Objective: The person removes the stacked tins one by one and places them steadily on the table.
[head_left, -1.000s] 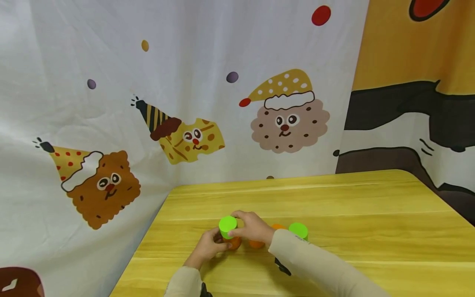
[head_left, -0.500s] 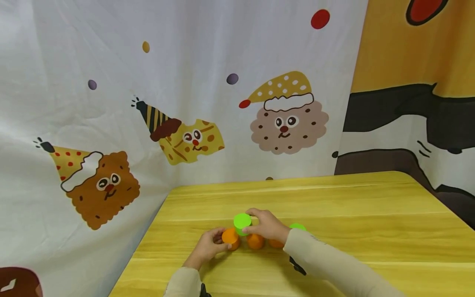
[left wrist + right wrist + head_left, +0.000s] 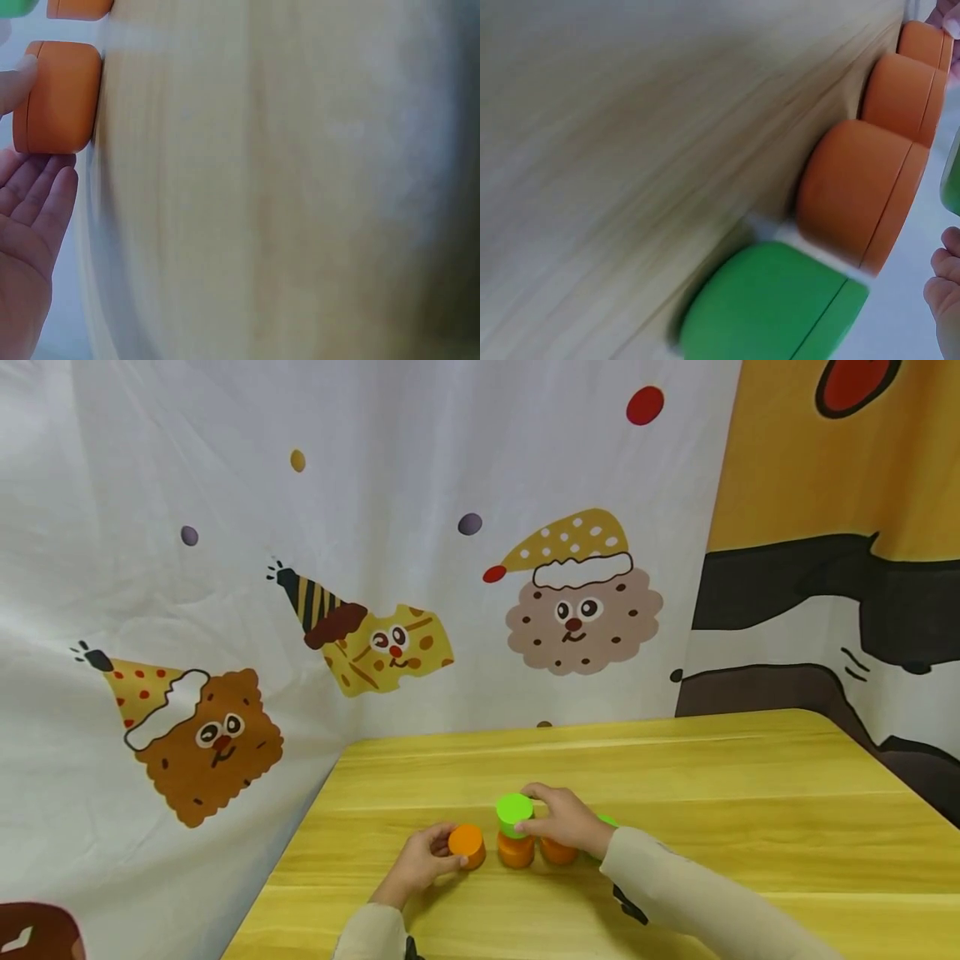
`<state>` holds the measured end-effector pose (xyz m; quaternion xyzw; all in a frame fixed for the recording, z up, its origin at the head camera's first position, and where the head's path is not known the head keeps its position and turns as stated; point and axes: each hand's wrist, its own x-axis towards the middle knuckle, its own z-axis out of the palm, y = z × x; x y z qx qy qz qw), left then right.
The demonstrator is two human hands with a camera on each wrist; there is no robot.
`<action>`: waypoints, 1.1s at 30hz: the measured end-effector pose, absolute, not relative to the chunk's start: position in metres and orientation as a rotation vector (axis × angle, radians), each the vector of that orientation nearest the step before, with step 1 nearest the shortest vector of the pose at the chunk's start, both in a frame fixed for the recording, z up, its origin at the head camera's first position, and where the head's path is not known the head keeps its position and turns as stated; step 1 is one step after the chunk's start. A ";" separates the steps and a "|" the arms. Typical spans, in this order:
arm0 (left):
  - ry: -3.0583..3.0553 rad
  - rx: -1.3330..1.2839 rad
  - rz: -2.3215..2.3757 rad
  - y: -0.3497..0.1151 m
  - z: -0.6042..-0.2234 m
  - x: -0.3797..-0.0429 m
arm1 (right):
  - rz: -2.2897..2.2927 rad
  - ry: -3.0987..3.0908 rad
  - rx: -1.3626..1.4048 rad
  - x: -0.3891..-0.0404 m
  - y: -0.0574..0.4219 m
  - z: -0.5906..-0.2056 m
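My left hand (image 3: 417, 864) holds the leftmost round orange box (image 3: 467, 846) on the table, its thumb at the lid seam and its fingers along the opposite side, as the left wrist view shows. My right hand (image 3: 567, 818) pinches a round green box (image 3: 515, 811) by its side, raised over the middle orange box (image 3: 516, 853). In the right wrist view this green box (image 3: 952, 180) hangs apart from the row, level with the lids or higher. A third orange box (image 3: 558, 852) stands below my right hand, partly hidden.
A second green box (image 3: 772, 307) ends the row on the right; my right forearm mostly hides it in the head view. The wooden table (image 3: 712, 777) reaches back to a cloth (image 3: 420, 460) printed with cartoon snacks.
My right hand has carried the green box rightward, from over the leftmost orange box to over the middle one. My left hand stays at the leftmost box.
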<state>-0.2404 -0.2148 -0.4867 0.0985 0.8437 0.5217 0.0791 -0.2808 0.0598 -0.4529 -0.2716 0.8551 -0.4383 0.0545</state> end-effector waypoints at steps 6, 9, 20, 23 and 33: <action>2.504 0.287 1.582 -0.215 -0.487 -0.239 | -1.372 2.605 -0.780 -0.279 0.074 -0.456; 2.503 0.287 1.585 -0.215 -0.487 -0.239 | -1.385 2.622 -0.754 -0.280 0.081 -0.458; 2.509 0.307 1.588 -0.215 -0.491 -0.241 | -1.360 2.697 -0.626 -0.282 0.112 -0.461; 2.501 0.294 1.591 -0.215 -0.492 -0.241 | -1.375 2.698 -0.593 -0.281 0.119 -0.460; 2.502 0.278 1.589 -0.214 -0.494 -0.243 | -1.348 2.766 -0.589 -0.281 0.145 -0.459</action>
